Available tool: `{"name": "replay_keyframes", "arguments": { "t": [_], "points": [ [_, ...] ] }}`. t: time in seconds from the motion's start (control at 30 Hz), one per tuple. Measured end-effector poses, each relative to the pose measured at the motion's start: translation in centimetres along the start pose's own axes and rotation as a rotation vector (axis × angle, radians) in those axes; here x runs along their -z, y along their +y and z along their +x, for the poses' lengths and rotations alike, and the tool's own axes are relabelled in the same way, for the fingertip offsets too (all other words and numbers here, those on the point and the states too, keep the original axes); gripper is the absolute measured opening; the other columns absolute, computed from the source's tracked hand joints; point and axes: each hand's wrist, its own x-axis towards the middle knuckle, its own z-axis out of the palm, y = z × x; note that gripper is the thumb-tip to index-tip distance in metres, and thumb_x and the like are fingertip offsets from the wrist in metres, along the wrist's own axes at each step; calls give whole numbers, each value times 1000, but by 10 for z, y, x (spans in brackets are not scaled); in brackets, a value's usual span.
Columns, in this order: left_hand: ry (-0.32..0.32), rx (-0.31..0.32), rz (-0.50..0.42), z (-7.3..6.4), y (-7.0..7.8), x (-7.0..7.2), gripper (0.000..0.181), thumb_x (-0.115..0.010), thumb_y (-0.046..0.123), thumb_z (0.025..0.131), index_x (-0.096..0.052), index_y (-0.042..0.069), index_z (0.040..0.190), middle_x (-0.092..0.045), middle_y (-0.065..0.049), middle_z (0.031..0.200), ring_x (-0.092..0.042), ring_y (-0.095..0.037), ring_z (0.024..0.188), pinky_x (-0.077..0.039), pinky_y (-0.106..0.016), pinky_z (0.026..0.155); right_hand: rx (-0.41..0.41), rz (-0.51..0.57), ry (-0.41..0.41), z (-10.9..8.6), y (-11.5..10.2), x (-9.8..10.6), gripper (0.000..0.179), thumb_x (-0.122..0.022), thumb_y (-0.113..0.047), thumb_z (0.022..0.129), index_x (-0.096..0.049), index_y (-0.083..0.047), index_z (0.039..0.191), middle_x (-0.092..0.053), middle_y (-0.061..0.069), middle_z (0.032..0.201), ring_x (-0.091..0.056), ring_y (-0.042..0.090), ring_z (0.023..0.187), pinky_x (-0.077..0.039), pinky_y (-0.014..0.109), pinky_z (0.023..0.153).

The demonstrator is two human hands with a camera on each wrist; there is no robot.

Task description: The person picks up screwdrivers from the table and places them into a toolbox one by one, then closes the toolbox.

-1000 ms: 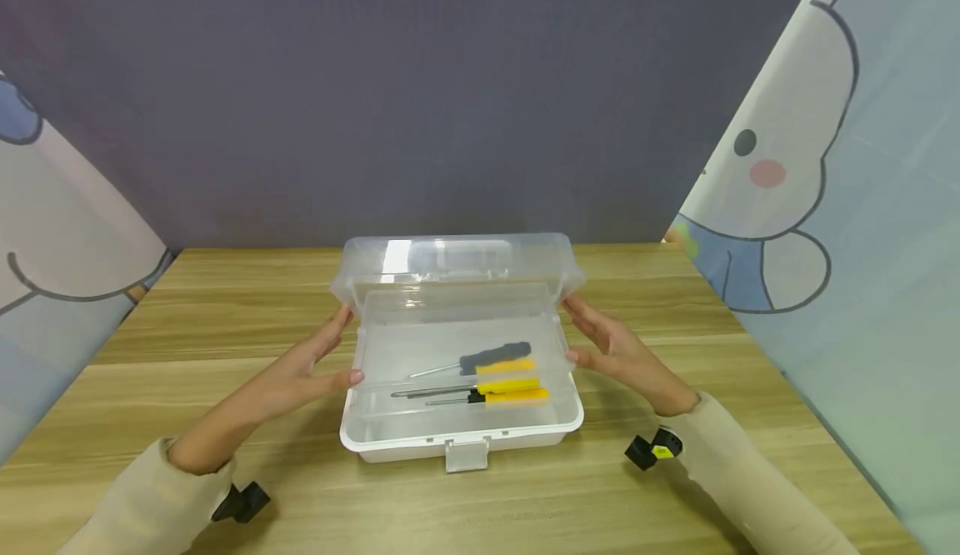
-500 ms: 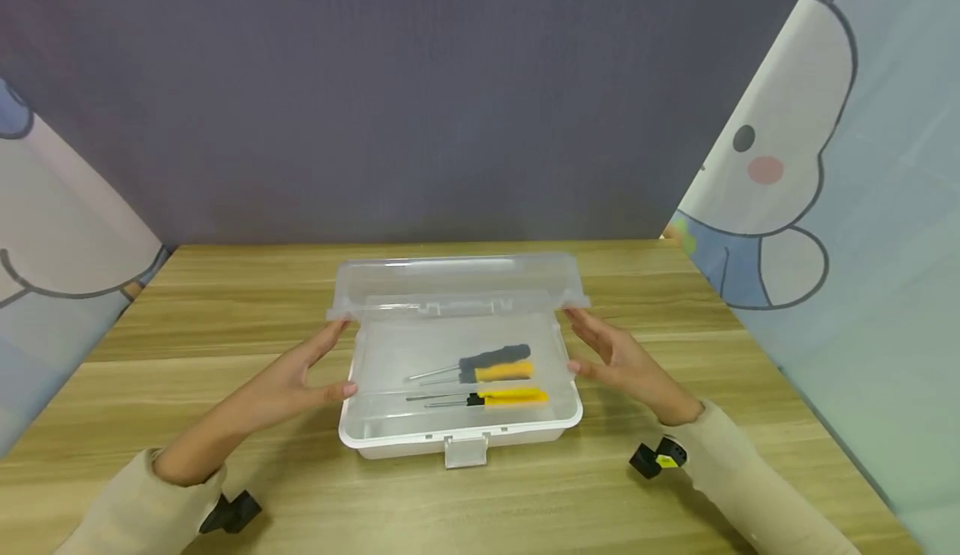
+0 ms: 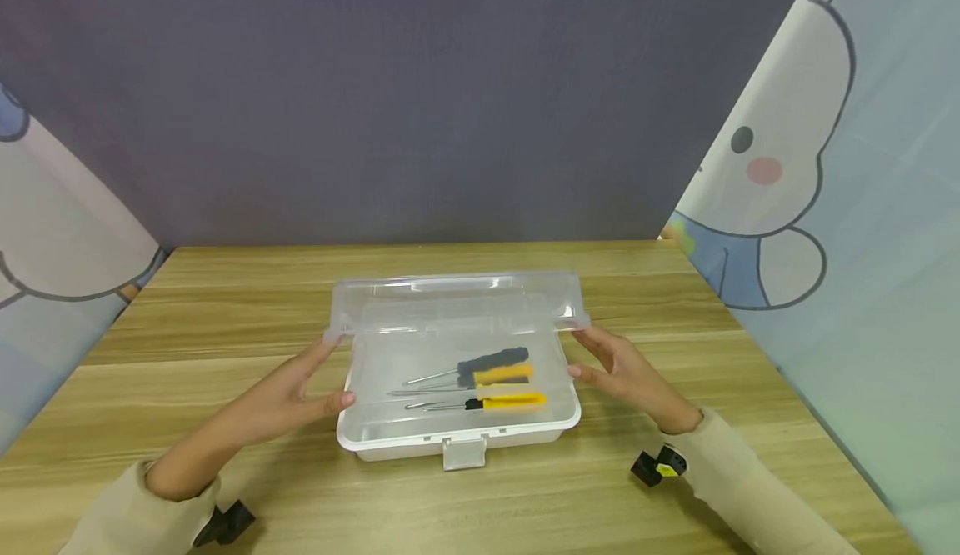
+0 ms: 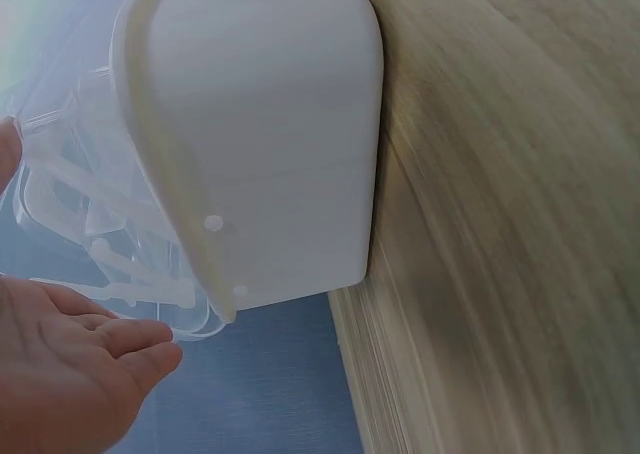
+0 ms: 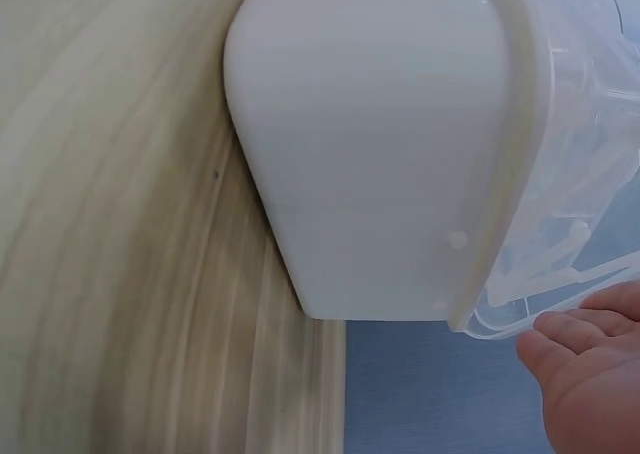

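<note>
A white storage box [image 3: 465,438] with a raised clear lid [image 3: 457,305] stands on the table in the head view. Under its see-through inner trays [image 3: 390,401] lie several screwdrivers [image 3: 495,361], with black or yellow handles. My left hand [image 3: 281,405] is at the left side, fingers extended by the lid's corner and thumb tip right at the tray's edge. On the right side, my right hand [image 3: 622,372] is placed likewise, fingers straight under the lid's corner, thumb tip at the tray. Both wrist views show the box's side wall [image 4: 270,144] and loosely extended fingers.
A clear latch flap [image 3: 464,453] hangs from the box's front. The wooden table [image 3: 465,513] ends at a dark wall panel [image 3: 420,105]. Patterned fabric [image 3: 847,305] borders the right and left sides. Black wrist cameras [image 3: 660,465] sit under both sleeves.
The lid has tilted lower toward me, and the clear trays have sunk with it. Both hands have followed downward, the left drawing slightly outward.
</note>
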Motion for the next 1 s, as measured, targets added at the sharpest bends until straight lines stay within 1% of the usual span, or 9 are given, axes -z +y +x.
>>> {"name": "replay_keyframes", "arguments": {
  "t": [0.07, 0.17, 0.33, 0.4, 0.63, 0.7, 0.77, 0.87, 1.0],
  "points": [
    [-16, 19, 5, -1, 1, 0, 90, -67, 19, 88, -5, 2, 151, 0, -30, 152, -1, -52, 136, -15, -72, 99, 30, 14, 1, 0, 1, -1, 59, -60, 3, 89, -31, 16, 138, -25, 36, 144, -32, 0, 132, -28, 16, 106],
    [-40, 5, -14, -2, 1, 0, 89, -64, 17, 90, 0, 7, 151, 4, -29, 153, 1, -53, 136, -17, -72, 97, 50, 39, 2, -1, 3, -2, 53, -53, 6, 90, -31, 15, 138, -28, 30, 146, -33, 0, 133, -28, 17, 106],
    [-58, -54, -63, -3, 2, -1, 87, -62, 12, 91, -1, 17, 153, 5, -24, 155, 1, -51, 136, -28, -72, 91, 84, 75, 4, -3, 5, -2, 46, -45, 6, 94, -31, 19, 135, -38, -7, 146, -35, 2, 132, -30, 17, 105],
    [-62, -64, -76, -4, 2, -1, 86, -62, 11, 91, -2, 18, 153, 5, -23, 155, 1, -50, 136, -32, -71, 89, 100, 76, 6, -3, 5, -1, 44, -44, 5, 94, -31, 22, 133, -38, -15, 143, -36, 3, 131, -31, 17, 105],
    [-70, -48, -34, -6, 0, -1, 86, -63, 15, 91, -2, 20, 153, 3, -21, 156, -2, -47, 136, -35, -63, 93, 115, 16, 58, -4, 4, 0, 38, -43, 9, 93, -40, 22, 128, -48, 4, 138, -46, 6, 125, -39, 17, 98],
    [-69, -46, -3, -8, 0, -1, 87, -64, 16, 90, -5, 19, 153, 1, -22, 156, -4, -47, 136, -32, -46, 104, 116, 37, 49, -5, 5, 0, 38, -43, 9, 93, -39, 22, 128, -50, 4, 138, -47, 8, 124, -40, 18, 98],
    [-66, -56, 27, -10, 0, -1, 87, -66, 17, 89, -8, 19, 153, -2, -21, 156, -5, -45, 137, -22, -27, 109, 110, 69, 33, -6, 6, 0, 39, -47, 4, 95, -39, 21, 129, -48, -2, 139, -45, 9, 127, -39, 19, 100],
    [-68, -82, 42, -14, -1, -3, 86, -68, 17, 87, -13, 17, 153, -4, -19, 157, -5, -32, 141, -11, -3, 100, 91, 97, -2, -10, 8, 0, 46, -56, -2, 93, -40, 17, 132, -45, -3, 143, -40, 9, 131, -34, 19, 104],
    [-51, -111, 92, -16, -2, -4, 84, -70, 20, 86, -18, 13, 152, -8, -21, 156, -7, -15, 140, -10, -2, 100, 74, 78, -37, -13, 9, 0, 52, -63, -4, 89, -42, 12, 135, -40, 14, 146, -34, 10, 135, -29, 20, 108]
  ]
}}
